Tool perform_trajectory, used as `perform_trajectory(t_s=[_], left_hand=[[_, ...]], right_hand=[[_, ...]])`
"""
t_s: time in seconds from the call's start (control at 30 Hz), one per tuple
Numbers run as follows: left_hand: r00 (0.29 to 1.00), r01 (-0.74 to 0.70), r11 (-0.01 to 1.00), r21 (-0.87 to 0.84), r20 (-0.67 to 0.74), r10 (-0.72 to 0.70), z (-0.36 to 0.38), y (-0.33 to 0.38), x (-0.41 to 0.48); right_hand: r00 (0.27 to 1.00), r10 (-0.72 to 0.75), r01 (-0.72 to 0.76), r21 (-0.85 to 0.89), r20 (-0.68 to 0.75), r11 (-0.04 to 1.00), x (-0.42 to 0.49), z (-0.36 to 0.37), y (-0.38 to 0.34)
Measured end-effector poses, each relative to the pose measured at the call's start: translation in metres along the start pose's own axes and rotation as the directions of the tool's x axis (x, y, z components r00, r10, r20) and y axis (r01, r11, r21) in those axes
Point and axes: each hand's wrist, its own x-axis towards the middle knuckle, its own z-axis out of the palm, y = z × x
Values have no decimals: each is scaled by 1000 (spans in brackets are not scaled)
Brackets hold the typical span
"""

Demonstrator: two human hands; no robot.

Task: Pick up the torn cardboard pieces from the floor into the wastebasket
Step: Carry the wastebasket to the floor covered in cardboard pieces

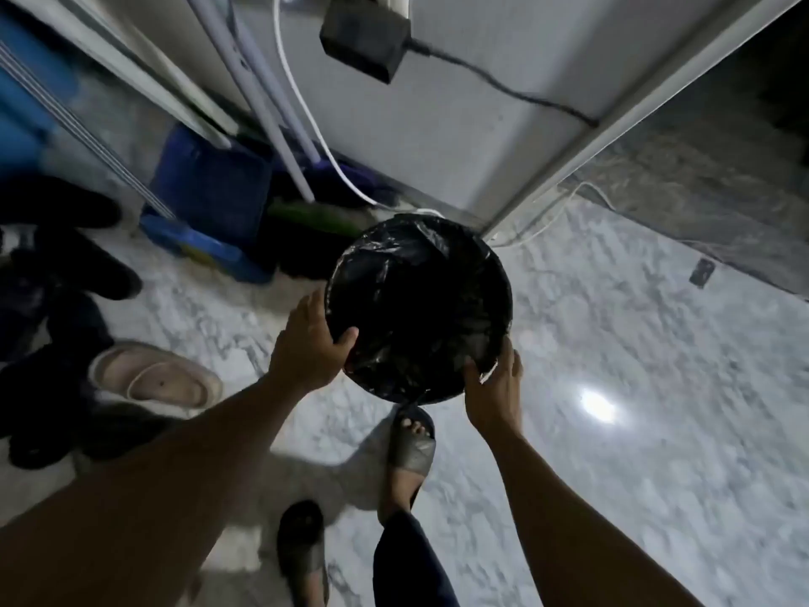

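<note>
1. Black plastic liner, glossy and creased, covers the mouth of the round bin (420, 308). The bin stands near the wall corner of the floor (656, 387); whether it rests on the floor or is lifted clear cannot be told.
2. Left hand (306, 348): closed on the bin's near-left rim, thumb hooked over the edge onto the liner, fingers wrapped outside.
3. Right hand (497, 383): closed on the near-right rim, fingers curled round the outside, thumb at the edge.
4. Cardboard pieces: none in view. The marbled floor to the right shows only a lamp glare (597, 407) and a small dark plate (701, 272) near the far wall.
5. Left edge of the floor: a pale slipper (153, 374), dark shoes (65, 265), a blue box (210, 203). A white cable (306, 111) runs down the wall behind the bin.
6. Person's feet in dark sandals (411, 444) stand just below the bin.
7. Step in hand, as judged: fetching the bin with both hands, before any collecting has begun.
8. Next move calls for carrying the bin level to wherever the pieces lie, setting it down upright within reach, then freeing one hand to gather.
</note>
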Motion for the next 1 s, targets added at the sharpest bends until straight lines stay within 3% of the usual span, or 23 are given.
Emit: perform_trajectory(t_s=[0.13,0.4,0.53,0.7,1.0], left_hand=[[999,-21,993,-120,-51,15,11,-9,44],[1000,-4,966,-257,-11,1,39,-13,67],[1000,-11,968,-251,-3,11,35,-7,20],[998,-48,968,-245,-43,39,-26,22,-50],[979,-155,985,-73,-142,144,-127,57,-184]], right_hand=[[999,-23,29,120,-44,992,37,13,2],[984,137,-111,211,-112,971,56,28,6],[970,213,-186,201,-121,962,35,13,7],[964,223,-192,197,-147,961,-21,-37,-25],[965,137,-92,202,-224,975,-167,-126,-71]])
